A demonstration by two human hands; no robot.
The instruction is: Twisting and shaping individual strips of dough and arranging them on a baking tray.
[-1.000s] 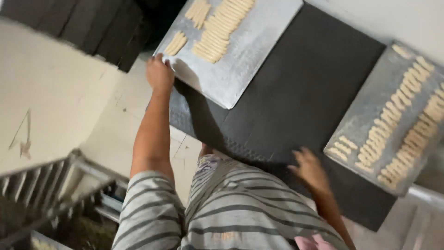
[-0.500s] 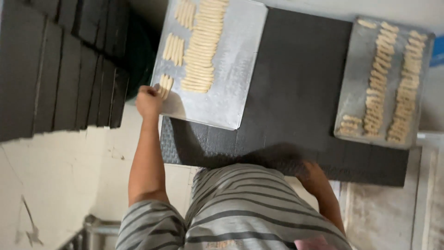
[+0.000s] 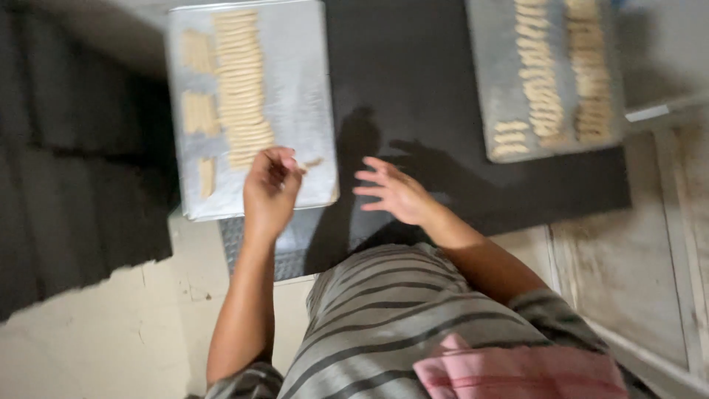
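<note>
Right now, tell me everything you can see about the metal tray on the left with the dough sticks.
The left tray is a flat, rectangular, dull grey metal sheet with rounded corners and a low rim. It lies on the black table, its left edge overhanging. Pale dough sticks sit in rows on its left half; the right half is bare. The left hand hovers over its near edge, pinching one small piece.

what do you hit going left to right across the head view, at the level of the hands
dark slatted panel → left baking tray with dough sticks → left hand over that tray's near edge → right hand over the black mat → right baking tray with dough sticks → pale worn surface
</note>
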